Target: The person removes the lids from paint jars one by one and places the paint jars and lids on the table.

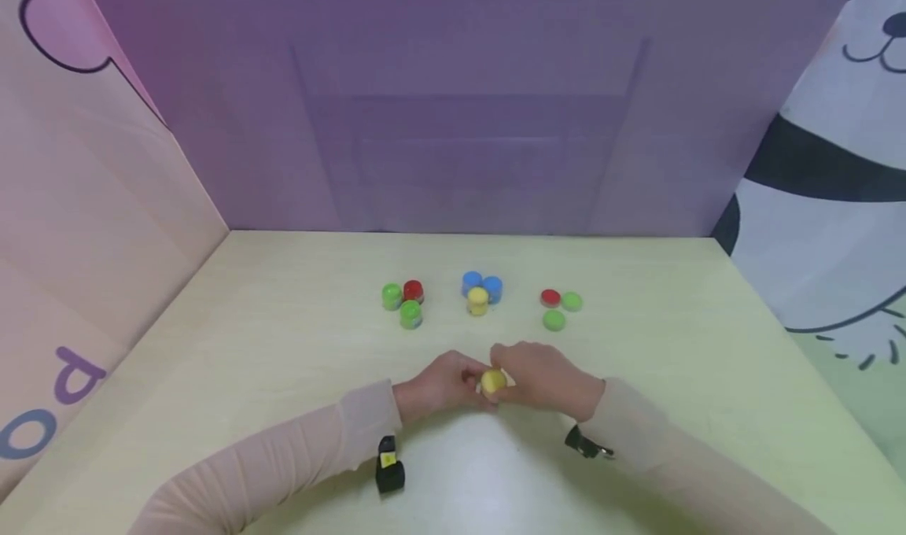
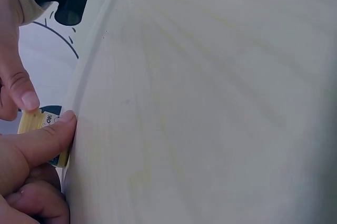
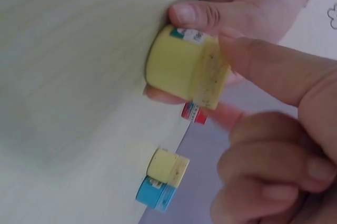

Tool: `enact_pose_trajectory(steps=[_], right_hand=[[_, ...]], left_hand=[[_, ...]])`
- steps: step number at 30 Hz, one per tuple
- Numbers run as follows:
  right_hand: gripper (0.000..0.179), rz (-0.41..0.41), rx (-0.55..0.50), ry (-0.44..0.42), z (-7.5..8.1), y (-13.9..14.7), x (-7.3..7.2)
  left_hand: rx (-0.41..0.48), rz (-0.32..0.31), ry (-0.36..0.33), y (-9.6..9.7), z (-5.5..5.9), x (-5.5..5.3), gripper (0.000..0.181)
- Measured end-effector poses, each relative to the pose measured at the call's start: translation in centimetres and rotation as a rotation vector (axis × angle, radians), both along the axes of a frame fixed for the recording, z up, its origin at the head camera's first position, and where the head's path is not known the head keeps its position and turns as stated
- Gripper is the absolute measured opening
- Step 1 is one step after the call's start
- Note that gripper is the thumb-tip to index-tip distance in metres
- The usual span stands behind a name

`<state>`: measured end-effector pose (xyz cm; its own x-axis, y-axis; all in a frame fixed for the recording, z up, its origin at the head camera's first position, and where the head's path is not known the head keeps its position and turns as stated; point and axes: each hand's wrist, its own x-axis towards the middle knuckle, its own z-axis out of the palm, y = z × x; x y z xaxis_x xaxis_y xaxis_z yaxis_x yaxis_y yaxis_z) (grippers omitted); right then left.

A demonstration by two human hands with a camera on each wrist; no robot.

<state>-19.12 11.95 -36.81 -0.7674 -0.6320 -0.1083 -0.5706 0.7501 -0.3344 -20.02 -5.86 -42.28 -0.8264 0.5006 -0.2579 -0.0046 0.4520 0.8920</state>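
Near the front middle of the table, a small yellow tub (image 1: 493,381) with a yellow lid (image 3: 210,79) is held between both hands. My left hand (image 1: 439,381) grips the tub's body, thumb on one side and a finger on the other. Around the lid, the thumb and fingertips of my right hand (image 1: 545,378) pinch its rim. A white and green label shows on the tub's side in the right wrist view, where its base stands close to the tabletop.
Beyond the hands, a second yellow tub (image 1: 477,302) stands with two blue tubs (image 1: 492,289). Left of them are a red tub (image 1: 414,291) and two green tubs (image 1: 410,315). To the right lie a flat red disc (image 1: 550,298) and two green discs (image 1: 554,320). A purple panel (image 1: 467,126) backs the table.
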Motion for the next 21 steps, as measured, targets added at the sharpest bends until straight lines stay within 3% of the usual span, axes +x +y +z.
enact_pose_trajectory(steps=[3, 9, 12, 15, 21], right_hand=[[0.022, 0.077, -0.015, 0.010, -0.1, 0.6, -0.3], [0.037, 0.226, -0.078, 0.008, -0.4, 1.7, -1.1], [0.041, 0.235, -0.105, -0.043, -0.5, 2.0, -1.3], [0.044, 0.165, -0.136, -0.078, -0.6, 2.0, -1.0], [0.044, -0.194, -0.178, -0.128, -1.1, 1.1, 0.9]], left_hand=[[-0.002, 0.004, -0.007, 0.0, 0.0, 0.0, 0.032], [0.001, 0.003, -0.015, -0.1, 0.1, 0.0, 0.032], [0.000, 0.006, -0.017, -0.1, 0.1, 0.0, 0.031], [-0.005, 0.005, -0.009, -0.1, 0.1, 0.1, 0.030], [-0.009, -0.002, -0.001, 0.0, 0.2, 0.1, 0.032]])
